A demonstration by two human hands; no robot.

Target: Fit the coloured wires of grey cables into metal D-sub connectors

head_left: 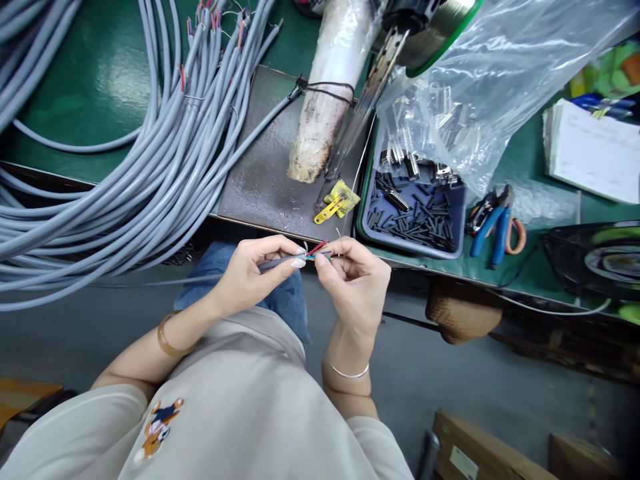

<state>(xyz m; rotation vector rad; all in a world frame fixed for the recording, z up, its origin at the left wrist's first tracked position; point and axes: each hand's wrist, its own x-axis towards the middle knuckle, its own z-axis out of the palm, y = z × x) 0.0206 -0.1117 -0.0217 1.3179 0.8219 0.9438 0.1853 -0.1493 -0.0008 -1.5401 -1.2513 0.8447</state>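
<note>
Close to the bench's front edge, my left hand (260, 270) grips a grey cable (281, 261) near its stripped end. Thin coloured wires (316, 251), red, green and blue among them, fan out of the sheath. My right hand (356, 280) pinches some of these wires between thumb and fingers; exactly which ones, I cannot tell. Just beyond the hands lies a dark work plate (270, 193), with a yellow strip (330, 209) and crumpled yellow material resting on it. A large bundle of grey cables (185, 147) spreads over the bench on the left.
Right of the plate, a blue tray (460, 233) holds black tubes and metal connectors beneath a clear plastic bag (505, 87). Blue-handled pliers (496, 233) lie beside it. A plastic-wrapped post (333, 73), a wire spool (445, 30) and a paper pad (595, 153) stand farther back.
</note>
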